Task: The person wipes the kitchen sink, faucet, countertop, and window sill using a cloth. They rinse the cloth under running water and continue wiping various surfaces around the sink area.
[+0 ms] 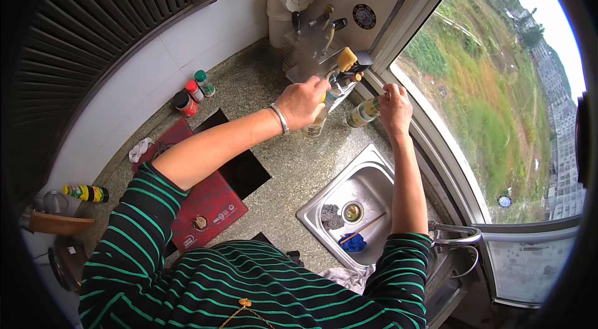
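My left hand (304, 103) is closed around the top of a clear bottle (315, 127), and a bit of yellow shows at its fingers. That bottle stands on the speckled stone countertop (285, 165). Over by the window, my right hand (396, 111) grips the neck of a second bottle (362, 113), which has a pale green label. This one looks tilted; whether its base touches the counter I cannot tell. Just beyond both hands is a utensil holder (345, 95) with a yellow sponge-like head (346, 59) sticking up from it.
A steel sink (373, 184) holds a scrubber (331, 217), a blue cloth (353, 242) and a thin stick. The red gas stove (212, 217) lies under my left arm. Three spice jars (194, 90) line the wall. A metal knife rack (296, 53) fills the corner, and a faucet (455, 235) is right.
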The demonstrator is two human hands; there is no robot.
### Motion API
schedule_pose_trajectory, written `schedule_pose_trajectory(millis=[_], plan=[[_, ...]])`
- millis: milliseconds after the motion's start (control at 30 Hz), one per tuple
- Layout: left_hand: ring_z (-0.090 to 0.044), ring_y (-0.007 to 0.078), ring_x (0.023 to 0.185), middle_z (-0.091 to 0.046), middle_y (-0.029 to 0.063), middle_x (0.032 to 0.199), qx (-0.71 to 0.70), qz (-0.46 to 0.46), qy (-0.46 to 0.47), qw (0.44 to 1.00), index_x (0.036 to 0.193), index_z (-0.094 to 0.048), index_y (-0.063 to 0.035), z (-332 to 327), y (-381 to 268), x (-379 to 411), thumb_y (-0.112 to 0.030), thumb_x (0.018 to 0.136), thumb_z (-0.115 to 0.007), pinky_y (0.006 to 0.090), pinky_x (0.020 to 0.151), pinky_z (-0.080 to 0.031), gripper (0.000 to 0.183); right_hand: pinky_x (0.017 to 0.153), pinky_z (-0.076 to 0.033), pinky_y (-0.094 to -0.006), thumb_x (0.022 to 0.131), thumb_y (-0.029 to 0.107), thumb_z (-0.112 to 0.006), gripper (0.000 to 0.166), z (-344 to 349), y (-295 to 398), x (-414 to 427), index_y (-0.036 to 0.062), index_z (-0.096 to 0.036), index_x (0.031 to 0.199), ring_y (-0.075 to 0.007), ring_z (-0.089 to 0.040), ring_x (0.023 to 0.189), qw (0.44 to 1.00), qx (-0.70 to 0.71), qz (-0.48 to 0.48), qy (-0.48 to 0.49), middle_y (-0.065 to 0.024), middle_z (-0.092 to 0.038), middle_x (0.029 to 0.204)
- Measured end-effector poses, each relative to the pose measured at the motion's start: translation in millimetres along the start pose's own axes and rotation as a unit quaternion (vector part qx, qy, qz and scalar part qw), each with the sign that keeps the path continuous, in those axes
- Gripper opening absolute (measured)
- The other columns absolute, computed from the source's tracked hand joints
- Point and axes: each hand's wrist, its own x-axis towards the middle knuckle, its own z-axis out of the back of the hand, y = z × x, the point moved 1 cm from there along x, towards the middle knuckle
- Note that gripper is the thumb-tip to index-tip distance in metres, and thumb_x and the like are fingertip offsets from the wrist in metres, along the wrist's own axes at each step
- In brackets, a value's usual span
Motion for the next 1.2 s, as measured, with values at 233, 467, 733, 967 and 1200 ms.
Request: schedule_pose_trajectory(millis=[233,467,733,967,1200], plan=[[-0.060,0.0323,0.079,-0.052,0.0149,0.093,0.049,0.034,0.072,0.996,0.100,-0.048,-0.0025,-98.6,-5.0,58.7,-0.011,0.076,-0.062,0.0395,0.069,-0.051,0.029,0.074,-0.047,-0.0414,0.075,0.012,-0.063,0.021,-42.3,-32.7,30.9,0.0094,-0.057,0.095,-0.0334,-0.058,0.086,0.998,0.004,0.016,0.066,-0.0134,-0.055,0.093],[-0.063,0.0357,0.079,-0.053,0.0206,0.095,0.071,0.028,0.072,0.994,0.097,-0.043,-0.0013,-142.0,9.9,85.6,0.000,0.070,-0.060,0.0411,0.070,-0.053,0.032,0.074,-0.047,-0.0433,0.075,0.008,-0.059,0.021,-62.6,-33.9,53.9,0.0094,-0.057,0.096,-0.0341,-0.058,0.087,0.994,0.016,0.081,0.071,-0.0140,-0.057,0.093],[-0.064,0.0337,0.082,-0.050,0.0191,0.104,0.075,0.114,0.065,0.989,0.099,-0.047,-0.0050,-150.6,6.1,100.6,-0.003,0.072,-0.062,0.0395,0.069,-0.054,0.032,0.073,-0.048,-0.0405,0.077,0.008,-0.058,0.034,-71.8,-31.1,61.8,0.0116,-0.058,0.111,-0.0313,-0.059,0.089,0.996,0.016,0.070,0.053,-0.0118,-0.059,0.101],[-0.063,0.0330,0.082,-0.047,0.0200,0.112,0.008,0.194,0.064,0.979,0.123,-0.045,-0.0162,-133.6,-9.0,86.5,-0.001,0.073,-0.058,0.0403,0.070,-0.053,0.053,0.071,-0.049,-0.0372,0.075,0.006,-0.061,0.054,-71.9,-40.2,65.2,0.0128,-0.049,0.127,-0.0286,-0.061,0.089,0.995,0.028,0.054,0.075,-0.0086,-0.059,0.106],[-0.061,0.0307,0.090,-0.046,0.0165,0.117,-0.065,0.075,-0.022,0.995,0.126,-0.044,-0.0044,-30.4,-17.9,-51.3,0.002,0.068,-0.064,0.0345,0.073,-0.054,0.062,0.074,-0.049,-0.0340,0.081,-0.001,-0.057,0.055,-37.7,-23.5,35.8,0.0077,-0.041,0.133,-0.0252,-0.061,0.086,0.996,0.076,-0.011,-0.054,-0.0129,-0.053,0.126]])
